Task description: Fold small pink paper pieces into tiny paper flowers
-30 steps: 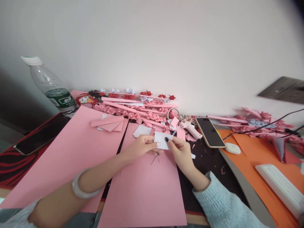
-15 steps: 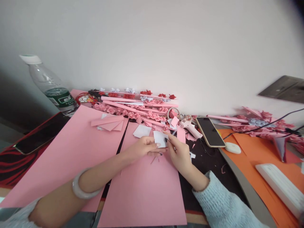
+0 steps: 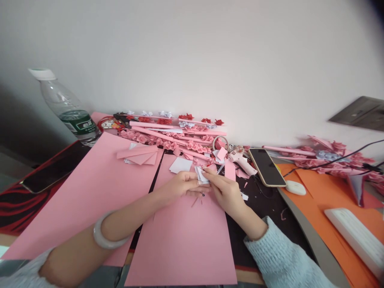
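Between my two hands is a small white piece of paper [image 3: 199,173], bent over on itself. My left hand [image 3: 183,186] pinches its left edge, with the lower fingers stretched out beneath it. On the other side, the fingertips of my right hand [image 3: 222,189] press on the folded part. Both hands are above a pink paper sheet [image 3: 183,248]. Just behind my left hand lies a white paper square [image 3: 180,164]. Folded pink paper pieces [image 3: 141,154] rest on another pink sheet [image 3: 99,192] at the left.
Pink rods and paper flowers [image 3: 177,138] lie along the wall. Beside them are a tape roll [image 3: 220,138], a pink glue gun [image 3: 243,162] and a phone [image 3: 267,167]. A water bottle [image 3: 67,106] stands at left; a white keyboard [image 3: 354,236] lies on orange paper [image 3: 318,200].
The white paper was a flat square and is now folded over. My right hand's fingers have moved slightly left across it. The left hand keeps its hold.
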{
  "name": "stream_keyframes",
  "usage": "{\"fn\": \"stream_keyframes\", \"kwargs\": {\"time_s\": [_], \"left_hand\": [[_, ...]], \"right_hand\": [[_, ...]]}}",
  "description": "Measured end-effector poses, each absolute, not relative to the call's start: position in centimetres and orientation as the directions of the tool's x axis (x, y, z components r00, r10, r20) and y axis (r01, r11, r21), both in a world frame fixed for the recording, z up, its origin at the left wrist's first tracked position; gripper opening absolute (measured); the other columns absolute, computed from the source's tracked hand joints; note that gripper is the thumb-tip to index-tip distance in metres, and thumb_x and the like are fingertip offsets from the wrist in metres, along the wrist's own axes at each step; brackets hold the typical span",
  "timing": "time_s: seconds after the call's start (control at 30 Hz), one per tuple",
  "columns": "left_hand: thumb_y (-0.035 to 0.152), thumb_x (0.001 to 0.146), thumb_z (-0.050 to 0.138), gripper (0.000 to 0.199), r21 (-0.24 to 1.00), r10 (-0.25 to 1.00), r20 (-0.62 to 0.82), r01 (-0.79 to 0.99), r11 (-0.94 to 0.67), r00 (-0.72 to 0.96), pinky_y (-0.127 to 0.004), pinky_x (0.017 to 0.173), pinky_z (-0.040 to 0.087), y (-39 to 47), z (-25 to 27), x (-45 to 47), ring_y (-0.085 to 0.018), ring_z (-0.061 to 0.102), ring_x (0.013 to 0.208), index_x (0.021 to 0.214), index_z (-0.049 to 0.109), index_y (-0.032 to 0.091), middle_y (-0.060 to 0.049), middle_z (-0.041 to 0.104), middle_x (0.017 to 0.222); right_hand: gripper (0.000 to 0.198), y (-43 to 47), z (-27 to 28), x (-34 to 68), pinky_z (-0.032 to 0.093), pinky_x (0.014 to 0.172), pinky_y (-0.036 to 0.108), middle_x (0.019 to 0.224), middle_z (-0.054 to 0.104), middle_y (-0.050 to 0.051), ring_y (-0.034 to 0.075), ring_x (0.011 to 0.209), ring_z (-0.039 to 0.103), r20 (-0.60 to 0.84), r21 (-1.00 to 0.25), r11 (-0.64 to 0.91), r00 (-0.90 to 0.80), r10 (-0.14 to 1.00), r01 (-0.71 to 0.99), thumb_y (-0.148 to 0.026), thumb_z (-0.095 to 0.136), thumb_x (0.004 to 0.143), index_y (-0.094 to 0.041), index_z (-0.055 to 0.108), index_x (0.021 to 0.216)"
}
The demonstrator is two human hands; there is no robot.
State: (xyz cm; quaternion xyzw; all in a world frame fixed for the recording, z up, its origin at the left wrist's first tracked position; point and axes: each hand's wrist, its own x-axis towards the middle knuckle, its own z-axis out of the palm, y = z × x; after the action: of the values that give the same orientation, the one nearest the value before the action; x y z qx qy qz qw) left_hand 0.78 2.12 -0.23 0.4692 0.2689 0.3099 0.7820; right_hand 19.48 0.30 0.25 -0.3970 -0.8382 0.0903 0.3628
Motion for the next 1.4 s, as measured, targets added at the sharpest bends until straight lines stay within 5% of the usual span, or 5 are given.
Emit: {"fn": "stream_keyframes", "kwargs": {"time_s": [0.3, 0.5, 0.67, 1.07, 1.4], "left_hand": [[0.018, 0.076, 0.063, 0.02, 0.808, 0.674, -0.167, -0.292, 0.512, 0.719, -0.041, 0.09, 0.044, 2.6, -0.4, 0.4, -0.029, 0.057, 0.108, 0.095, 0.064, 0.011, -0.015, 0.064, 0.109], [0.021, 0.081, 0.058, 0.029, 0.851, 0.643, -0.163, -0.224, 0.475, 0.748, -0.037, 0.092, 0.043, 2.5, -0.2, 0.3, -0.027, 0.054, 0.113, 0.109, 0.061, 0.014, -0.016, 0.059, 0.12], [0.026, 0.079, 0.061, 0.027, 0.884, 0.67, -0.175, -0.185, 0.429, 0.721, -0.038, 0.092, 0.044, 2.4, 0.0, 0.4, -0.026, 0.057, 0.109, 0.104, 0.063, 0.015, -0.015, 0.061, 0.117], [0.028, 0.082, 0.059, 0.03, 0.883, 0.68, -0.165, -0.2, 0.425, 0.715, -0.039, 0.089, 0.046, 2.2, 0.0, 0.6, -0.026, 0.059, 0.106, 0.108, 0.062, 0.015, -0.016, 0.063, 0.113], [0.025, 0.079, 0.062, 0.024, 0.855, 0.69, -0.152, -0.257, 0.451, 0.708, -0.041, 0.088, 0.046, 2.4, -0.3, 0.5, -0.03, 0.057, 0.108, 0.099, 0.064, 0.012, -0.016, 0.065, 0.109]], "right_hand": [[0.045, 0.5, 0.4, 19.8, 0.046, 0.096, 0.034, 0.128, 0.053, 0.008, 0.019, 0.116, 0.052, 0.498, -0.451, 0.709, -0.507, 0.704, 0.542, -0.004, 0.041, 0.083, -0.02, 0.054, 0.123], [0.033, 0.6, 0.5, 19.2, 0.054, 0.073, 0.032, 0.092, 0.071, 0.004, 0.019, 0.081, 0.067, 0.29, -0.822, 0.339, -0.176, 0.941, 0.457, -0.015, 0.05, 0.082, -0.018, 0.061, 0.113], [0.032, 0.9, 0.5, 19.0, 0.053, 0.077, 0.034, 0.097, 0.07, 0.005, 0.021, 0.086, 0.065, 0.206, -0.943, 0.241, -0.167, 0.964, 0.228, -0.018, 0.052, 0.081, -0.017, 0.062, 0.112], [0.045, 0.4, 0.3, 19.7, 0.048, 0.092, 0.035, 0.118, 0.062, 0.003, 0.019, 0.108, 0.059, 0.535, -0.575, 0.604, -0.306, 0.788, 0.552, -0.004, 0.041, 0.081, -0.024, 0.059, 0.117], [0.051, 0.5, 0.3, 20.0, 0.048, 0.094, 0.034, 0.127, 0.054, 0.005, 0.019, 0.113, 0.055, 0.534, -0.422, 0.692, -0.457, 0.712, 0.585, -0.001, 0.041, 0.081, -0.025, 0.053, 0.124]]}}
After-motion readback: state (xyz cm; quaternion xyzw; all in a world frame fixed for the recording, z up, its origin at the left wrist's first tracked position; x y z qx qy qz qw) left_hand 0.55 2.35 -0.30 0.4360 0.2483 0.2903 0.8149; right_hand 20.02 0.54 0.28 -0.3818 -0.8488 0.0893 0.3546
